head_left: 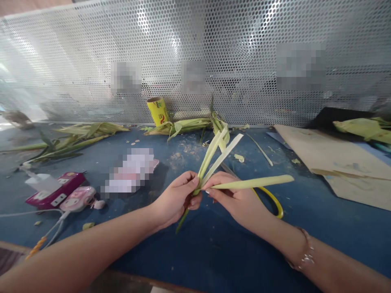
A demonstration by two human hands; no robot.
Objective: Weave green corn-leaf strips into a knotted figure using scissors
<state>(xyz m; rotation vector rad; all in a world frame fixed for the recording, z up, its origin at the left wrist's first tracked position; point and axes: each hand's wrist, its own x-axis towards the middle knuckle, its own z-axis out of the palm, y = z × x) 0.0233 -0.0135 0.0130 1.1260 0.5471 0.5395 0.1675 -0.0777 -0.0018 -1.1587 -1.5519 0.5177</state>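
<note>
A person's two bare hands meet at the centre of a blue desk [210,252]. The left hand [180,195] is closed around the narrow base of a bundle of pale yellow-green leafy strips [210,156]; its grip hides the middle of the stem, and a darker green end pokes out below, towards the near side. The fingers of the right hand [230,195] pinch a long, flat, pale green strip [256,182], pointing right, close to where it joins the bundle. The strip's inner end is hard to make out among the fingertips.

Under the right hand, a curved yellow loop [277,202] is partly covered, so its full shape cannot be told. To the left, a flat pinkish object [131,173] is mostly blurred by pixelation. Farther left is a magenta power strip [73,179], partly covered by a white plug [42,183].

On the far side, a yellow cardboard tube [158,112] stands behind green husks [186,126]. At right, a tan cardboard sheet [351,171] is cut off by the edge. Pixelated patches obscure parts of the perforated metal panel [183,36] behind.
</note>
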